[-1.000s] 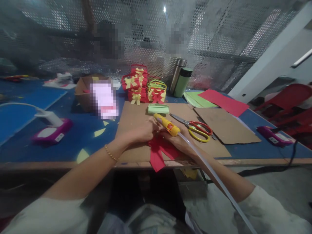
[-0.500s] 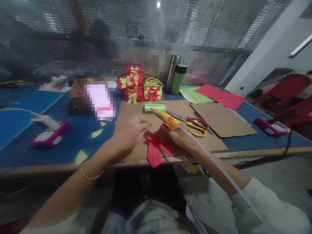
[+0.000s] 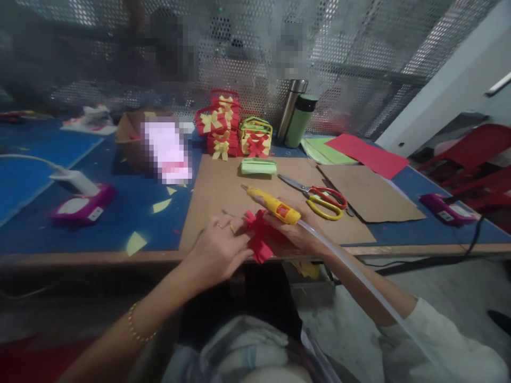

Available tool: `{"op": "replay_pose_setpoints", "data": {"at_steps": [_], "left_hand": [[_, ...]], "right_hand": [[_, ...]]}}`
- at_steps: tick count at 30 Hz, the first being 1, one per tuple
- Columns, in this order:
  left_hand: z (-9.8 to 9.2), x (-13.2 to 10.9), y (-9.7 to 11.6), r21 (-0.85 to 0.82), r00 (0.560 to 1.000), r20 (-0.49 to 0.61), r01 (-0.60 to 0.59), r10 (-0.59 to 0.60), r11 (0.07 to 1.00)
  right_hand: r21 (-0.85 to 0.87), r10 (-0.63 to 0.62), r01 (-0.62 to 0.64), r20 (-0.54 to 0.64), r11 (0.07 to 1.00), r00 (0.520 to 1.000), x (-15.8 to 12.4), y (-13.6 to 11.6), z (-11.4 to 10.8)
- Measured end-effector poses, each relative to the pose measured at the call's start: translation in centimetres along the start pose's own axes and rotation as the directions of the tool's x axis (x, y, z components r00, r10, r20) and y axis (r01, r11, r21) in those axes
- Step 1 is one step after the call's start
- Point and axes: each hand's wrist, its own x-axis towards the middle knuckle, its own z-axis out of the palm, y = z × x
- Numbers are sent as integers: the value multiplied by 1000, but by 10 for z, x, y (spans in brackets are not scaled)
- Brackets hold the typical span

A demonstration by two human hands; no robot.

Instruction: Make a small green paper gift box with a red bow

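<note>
A red paper bow [image 3: 260, 246] is just above the front edge of the cardboard sheet [image 3: 211, 175]. My left hand [image 3: 221, 244] has its fingers closed on the bow's left side. From the right, my right hand [image 3: 301, 229] grips a yellow hot glue gun [image 3: 275, 205], its nozzle pointing to the far left and a long clear glue stick [image 3: 351, 263] trailing from its back end. Fingers of that hand also reach the bow's right side, partly hidden under the gun. Scissors [image 3: 315, 196] with red and yellow handles lie beyond. A rolled light green paper piece [image 3: 258, 166] lies behind the gun.
Red and yellow paper baskets [image 3: 223, 125] are stacked at the back, beside a green bottle [image 3: 300, 122] and a steel flask [image 3: 290, 101]. Purple power strips [image 3: 82, 207] sit left and right. Yellow scraps [image 3: 136, 243] and a pixelated phone-like screen [image 3: 165, 149] are left.
My left hand has come down and right onto the bow. The bow now shows a different, more bunched shape. The glue gun stays in my right hand. The camera view has shifted slightly.
</note>
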Motion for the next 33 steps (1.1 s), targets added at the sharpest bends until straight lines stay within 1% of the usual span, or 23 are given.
{"op": "replay_pose_setpoints", "data": {"at_steps": [2, 5, 8, 11, 15, 19, 21, 22, 25, 27, 29, 30, 33], "left_hand": [[0, 0, 0, -7, 1000, -8, 10, -11, 1000], [0, 0, 0, -22, 1000, -5, 5, -5, 1000], [1, 0, -1, -46, 1000, -13, -5, 5, 999], [2, -1, -3, -68, 1000, -17, -7, 6, 998], [2, -1, -3, -84, 1000, -17, -10, 9, 996], [3, -1, -4, -93, 1000, -14, -6, 5, 996], [4, -1, -4, -92, 1000, -20, -8, 6, 996], [4, -1, -4, -91, 1000, -23, -9, 7, 996], [4, -1, -5, -81, 1000, -21, -19, 17, 997], [4, -2, -6, -74, 1000, -7, -17, 17, 997], [3, -2, -8, -73, 1000, 10, -12, 13, 997], [2, -2, -9, -76, 1000, 20, -8, 10, 997], [0, -2, -13, -86, 999, 43, 1, 3, 996]], "right_hand": [[-3, 49, -49, -2, 999, 999, -1, 1, 1], [3, 91, -91, -11, 996, 996, -1, 4, 5], [36, 125, -126, 22, 991, 992, 1, 6, 7], [105, 133, -137, 46, 985, 990, 2, 6, 8], [165, 135, -138, 28, 977, 990, 2, 7, 10], [94, 152, -154, 25, 984, 988, 0, 9, 13], [45, 155, -155, -16, 987, 988, 0, 9, 14], [32, 162, -160, -56, 987, 985, 0, 8, 13], [28, 157, -155, -204, 988, 966, 3, 5, 2], [-3, 120, -125, -255, 992, 959, 6, 4, -11], [-43, 114, -127, -230, 991, 967, 6, 5, -27], [-52, 137, -150, -204, 987, 969, 4, 5, -35], [-52, 274, -282, -125, 958, 954, -7, 6, -54]]}}
